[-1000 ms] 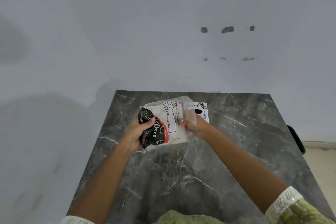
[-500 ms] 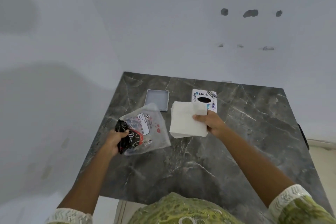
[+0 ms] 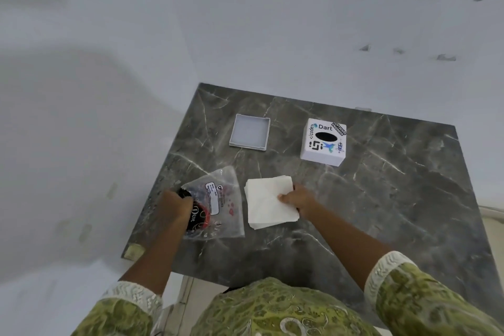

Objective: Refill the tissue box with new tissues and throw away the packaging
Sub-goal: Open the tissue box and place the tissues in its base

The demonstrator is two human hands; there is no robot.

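Observation:
A clear plastic tissue wrapper (image 3: 218, 207) with black and red print lies near the table's left edge, and my left hand (image 3: 174, 206) is closed on its printed end. My right hand (image 3: 297, 198) grips the right side of a stack of white tissues (image 3: 268, 203) just right of the wrapper, low over the table. The white tissue box (image 3: 323, 142), covered in stickers with a dark oval slot on top, stands farther back on the right. Its flat grey base lid (image 3: 249, 132) lies apart at the back left.
The dark grey marble table (image 3: 381, 199) stands in a corner of white walls (image 3: 272, 22). Its left edge runs close beside my left hand, and the near edge is by my body. Pale floor shows at the far right.
The tissue stack has come out of the wrapper. My left hand carried the wrapper left and my right hand drew the tissues nearer to me, uncovering the box and the lid.

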